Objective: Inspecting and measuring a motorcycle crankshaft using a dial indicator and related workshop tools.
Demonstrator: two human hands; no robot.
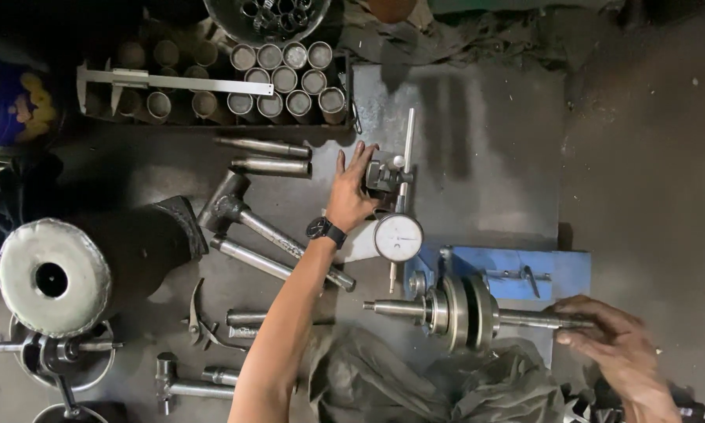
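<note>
Evidently the left hand (351, 196) lies flat, fingers spread, on the base block of the dial indicator stand (385, 176), pressing on it rather than gripping; the round white dial gauge (398, 236) sits just off the wrist side of that hand. The right hand (614, 341) has its fingers closed loosely round the outer end of the crankshaft (462, 312), whose shaft lies across a blue support block (556, 270).

To do this well, I would judge that the stand wants steady downward pressure while the shaft is turned slowly, so the gauge tip does not skip.

Room is tight beyond the left hand's thumb side: a hammer (231, 207), steel rods (270, 166) and a tray of sleeves (282, 78) crowd the tabletop (477, 141). Past its fingertips the grey plate lies open. A crumpled cloth (415, 384) lies close beneath the forearm.
</note>
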